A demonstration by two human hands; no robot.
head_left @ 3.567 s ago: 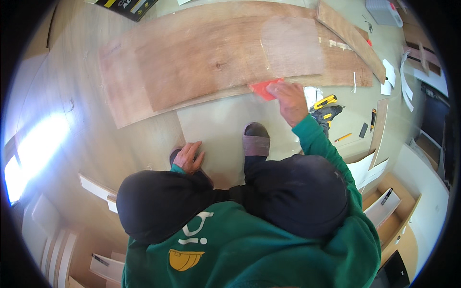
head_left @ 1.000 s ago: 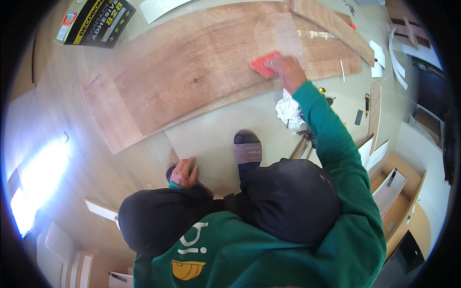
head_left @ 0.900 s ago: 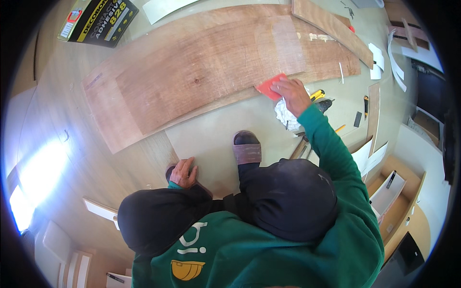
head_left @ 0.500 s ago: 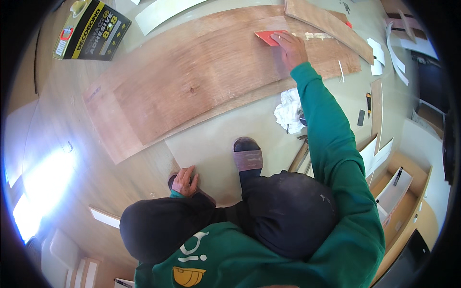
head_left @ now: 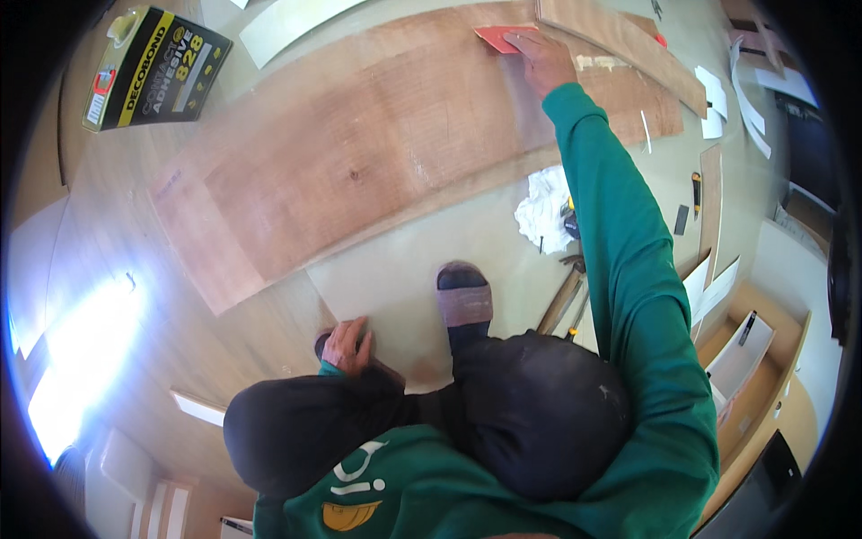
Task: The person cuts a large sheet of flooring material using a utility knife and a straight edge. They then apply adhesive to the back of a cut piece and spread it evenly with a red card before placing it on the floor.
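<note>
My right hand (head_left: 545,61) reaches out to the far edge of a long plywood board (head_left: 359,144) on the floor. Its fingers are closed on a flat red spreader (head_left: 494,38), pressed against the wood. Just right of the hand, a pale glue-like patch (head_left: 600,62) marks the surface. A second wooden plank (head_left: 628,54) lies slantwise over the board's far right end. My left hand (head_left: 346,346) rests low by my left slipper, fingers loosely apart, holding nothing.
A black and yellow adhesive can (head_left: 157,72) stands far left. White crumpled cloth (head_left: 541,211), a hammer (head_left: 566,287), a utility knife (head_left: 696,193) and a dark block (head_left: 681,220) lie on the right. My right slipper (head_left: 464,296) is near the board's front edge.
My right hand and the spreader have moved a little farther away, to the board's far edge. The view has shifted slightly. My left hand stays in place.
</note>
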